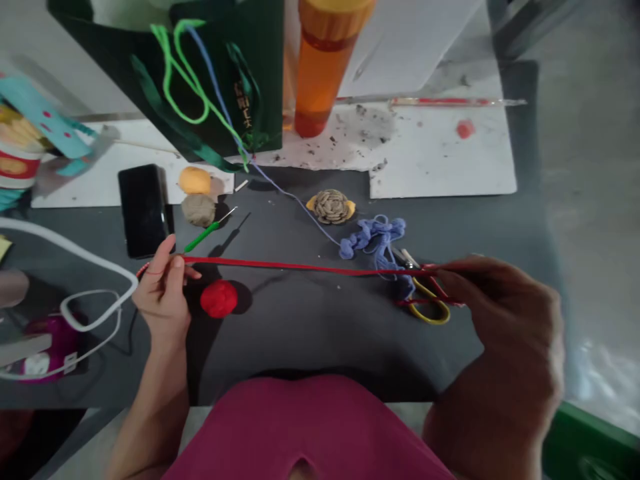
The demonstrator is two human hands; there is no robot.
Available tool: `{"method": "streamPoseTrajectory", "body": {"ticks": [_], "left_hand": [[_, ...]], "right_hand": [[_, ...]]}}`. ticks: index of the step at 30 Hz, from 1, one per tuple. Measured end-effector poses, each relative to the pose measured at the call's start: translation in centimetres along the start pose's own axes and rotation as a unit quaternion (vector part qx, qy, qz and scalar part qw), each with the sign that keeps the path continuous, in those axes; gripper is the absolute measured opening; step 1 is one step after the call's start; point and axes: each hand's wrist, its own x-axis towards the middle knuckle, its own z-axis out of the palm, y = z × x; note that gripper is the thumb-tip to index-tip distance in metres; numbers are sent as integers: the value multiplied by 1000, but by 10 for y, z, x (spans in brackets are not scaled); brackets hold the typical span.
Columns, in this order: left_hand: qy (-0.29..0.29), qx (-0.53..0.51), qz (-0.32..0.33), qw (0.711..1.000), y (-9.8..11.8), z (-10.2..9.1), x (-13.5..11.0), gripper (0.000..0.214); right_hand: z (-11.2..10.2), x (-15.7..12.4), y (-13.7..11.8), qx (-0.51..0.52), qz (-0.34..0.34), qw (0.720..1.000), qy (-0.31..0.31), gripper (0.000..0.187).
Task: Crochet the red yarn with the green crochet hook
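Observation:
A red yarn strand [300,267] is stretched nearly straight across the table between my two hands. My left hand [165,287] has its thumb and fingers closed on the strand's left end, with a loop of red around a finger. From the same hand a green-handled crochet hook [203,237] points up and right. My right hand [505,313] pinches the strand's other end. Under the left part of the strand lies a red yarn ball [219,299]. Near my right hand, yellow-and-red-handled scissors [431,311] lie partly covered by blue-violet yarn [373,237].
A black phone [143,210], yellow ball [195,181], grey-brown ball [199,210] and crocheted flower [331,207] lie on the table. Behind stand a dark green paper bag [265,73] and an orange bottle [323,80] on white board [440,167]. A white cable-like loop [75,248] arches at left.

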Motion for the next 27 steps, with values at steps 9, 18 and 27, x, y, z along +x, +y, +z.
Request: {"method": "streamPoseTrajectory", "body": {"ticks": [9, 18, 27], "left_hand": [[2, 18, -41, 999, 6, 6, 2, 39], [-48, -33, -5, 998, -4, -1, 0, 29], [-29, -82, 43, 995, 23, 1, -20, 30]], "right_hand": [[-36, 2, 18, -82, -11, 996, 13, 14], [-33, -6, 16, -144, -140, 977, -66, 11], [85, -37, -39, -40, -251, 947, -198, 22]]}}
